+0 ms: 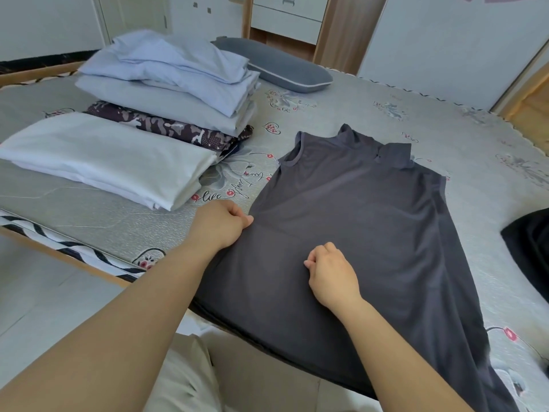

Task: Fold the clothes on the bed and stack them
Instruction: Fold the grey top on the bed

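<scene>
On the bed (371,93), centre-right: one dark grey sleeveless top (350,233), laid flat, collar at the far end, hem hanging over the near edge. Its long axis runs away from me, tilted slightly left to right. I read the left hand (218,226) as the nearer grip for the coming fold: it sits at the garment's left edge, fingers curled and pinching the cloth there. The right hand (331,275) rests mid-panel, fingers curled on the fabric; whether it pinches, I cannot tell. Fabric: thin, smooth, faintly creased. Left of it, well apart: stack of folded clothes (166,93), white folded piece (104,159). Beyond: grey pillow (276,63). Far right: black garment (531,248), unfolded.
</scene>
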